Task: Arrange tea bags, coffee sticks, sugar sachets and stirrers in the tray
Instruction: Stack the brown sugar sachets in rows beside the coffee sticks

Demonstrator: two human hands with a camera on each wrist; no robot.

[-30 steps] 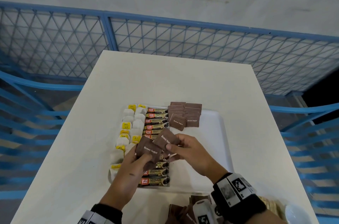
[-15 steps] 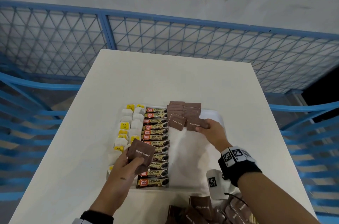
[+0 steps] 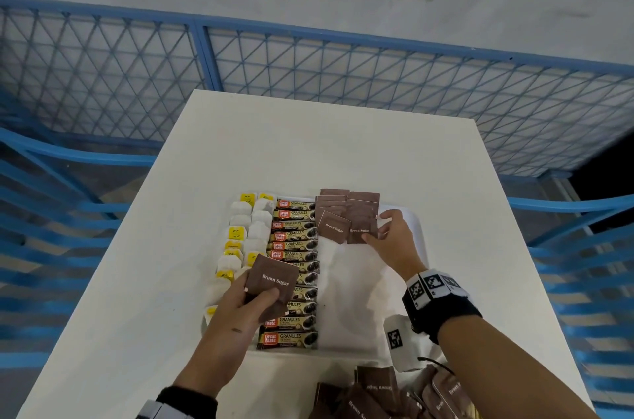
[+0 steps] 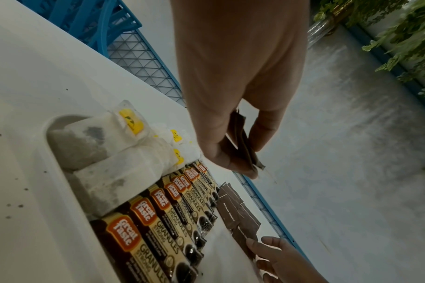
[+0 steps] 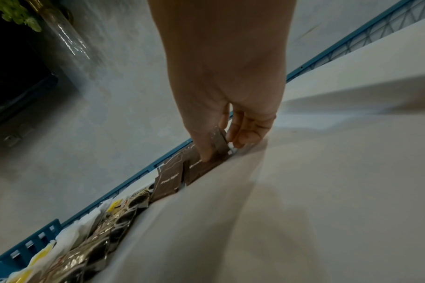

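A white tray (image 3: 418, 226) on the table holds a left column of tea bags (image 3: 255, 233), a middle column of coffee sticks (image 3: 295, 243) and two rows of brown sugar sachets (image 3: 334, 228) at its far right. My left hand (image 3: 260, 295) hovers over the near coffee sticks and pinches a small stack of brown sugar sachets (image 3: 274, 278), seen edge-on in the left wrist view (image 4: 243, 141). My right hand (image 3: 377, 226) reaches to the far right row and pinches the front sachet (image 3: 360, 230) there between thumb and fingers (image 5: 245, 132). No stirrers are in view.
A loose pile of brown sugar sachets (image 3: 374, 394) lies at the table's near edge, beside my right forearm. The tray floor (image 3: 356, 295) right of the coffee sticks is bare. Blue mesh fencing (image 3: 308, 75) stands behind the table, with blue chairs on both sides.
My right hand took one sachet from the stack in my left hand and carried it away to the far right sugar row. My left hand kept the remaining sachets over the coffee sticks.
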